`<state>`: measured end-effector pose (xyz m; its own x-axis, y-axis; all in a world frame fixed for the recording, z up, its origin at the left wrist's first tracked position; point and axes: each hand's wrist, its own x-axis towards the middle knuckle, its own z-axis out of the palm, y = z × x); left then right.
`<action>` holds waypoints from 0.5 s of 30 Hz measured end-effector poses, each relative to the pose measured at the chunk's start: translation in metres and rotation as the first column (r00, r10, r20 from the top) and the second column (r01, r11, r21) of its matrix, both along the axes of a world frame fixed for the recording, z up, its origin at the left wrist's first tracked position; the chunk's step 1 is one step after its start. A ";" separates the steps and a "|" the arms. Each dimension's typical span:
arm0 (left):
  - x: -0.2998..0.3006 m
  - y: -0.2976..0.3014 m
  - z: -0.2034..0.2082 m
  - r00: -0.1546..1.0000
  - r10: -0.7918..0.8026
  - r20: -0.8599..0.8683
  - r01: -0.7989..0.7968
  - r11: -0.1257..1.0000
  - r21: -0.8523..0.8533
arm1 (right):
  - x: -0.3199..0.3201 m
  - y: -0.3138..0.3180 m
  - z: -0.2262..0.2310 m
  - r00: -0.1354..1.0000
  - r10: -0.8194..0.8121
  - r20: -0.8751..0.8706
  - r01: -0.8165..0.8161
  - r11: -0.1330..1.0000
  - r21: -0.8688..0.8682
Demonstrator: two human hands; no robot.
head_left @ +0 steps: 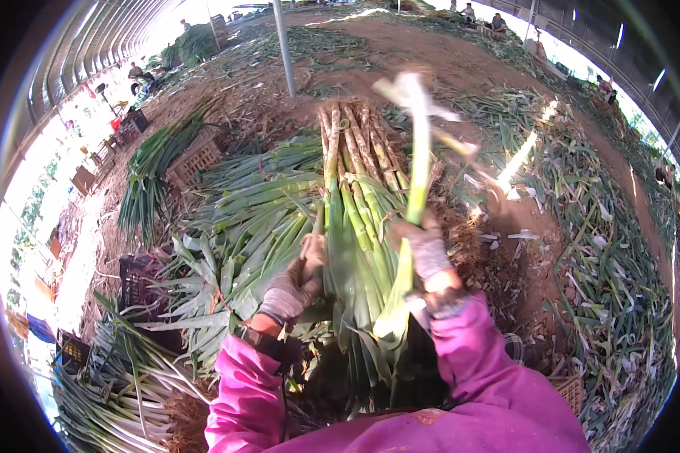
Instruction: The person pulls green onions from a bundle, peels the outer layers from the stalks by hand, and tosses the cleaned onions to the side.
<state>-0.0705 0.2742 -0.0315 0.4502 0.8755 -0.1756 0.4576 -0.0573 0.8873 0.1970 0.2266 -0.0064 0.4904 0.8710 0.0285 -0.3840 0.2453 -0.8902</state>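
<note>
My right hand point(428, 255), in a pale glove, is closed round a long green onion point(417, 177). Its white end points up and away and is smeared by motion, with loose pale strips of peel beside it. My left hand point(293, 288), gloved too, has its fingers drawn together over the green leaves; what they hold, if anything, I cannot make out. Between and beyond both hands lies a heap of green onions point(363, 215), their soil-brown stalk ends facing away from me. More leaves point(257, 219) spread out to the left of it.
At lower left lie white-stemmed onions point(121, 400) beside a dark crate point(140, 283). A tan crate point(195, 160) with an onion bundle point(155, 170) stands farther off. Leaf scraps point(619, 302) cover the right side. A metal post point(285, 49) rises ahead; several people sit far back.
</note>
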 end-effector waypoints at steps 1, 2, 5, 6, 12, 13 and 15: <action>-0.003 0.006 -0.007 0.964 -0.071 -0.256 0.112 0.982 0.149 | -0.006 0.030 -0.022 0.990 -0.064 0.122 0.074 0.994 -0.080; 0.014 0.005 -0.007 0.977 -0.070 -0.204 0.107 0.978 0.178 | 0.013 0.053 -0.042 0.888 -0.155 0.434 0.224 0.968 -0.114; 0.059 -0.002 -0.008 0.971 -0.180 -0.154 0.210 0.957 0.201 | 0.066 0.102 -0.095 0.476 -0.036 0.879 0.550 0.792 -0.266; 0.052 -0.002 -0.003 0.955 -0.218 -0.200 0.259 0.943 0.209 | 0.037 0.099 -0.073 0.463 0.086 0.882 0.518 0.781 -0.348; 0.083 0.003 0.025 0.872 -0.201 -0.447 0.337 0.908 0.249 | 0.029 0.112 -0.068 0.479 0.144 0.866 0.525 0.743 -0.415; 0.084 0.010 0.021 0.857 -0.171 -0.486 0.359 0.875 0.326 | 0.027 0.116 -0.068 0.494 0.123 0.861 0.525 0.748 -0.407; 0.095 0.019 0.026 0.869 -0.199 -0.452 0.307 0.935 0.179 | 0.036 0.119 -0.077 0.526 0.078 0.847 0.528 0.750 -0.397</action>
<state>0.0246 0.2928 -0.0052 0.5925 0.7803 -0.1999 0.7235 -0.4064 0.5580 0.2334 0.3453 -0.0836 0.6991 0.7107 0.0793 0.5212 -0.4305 -0.7369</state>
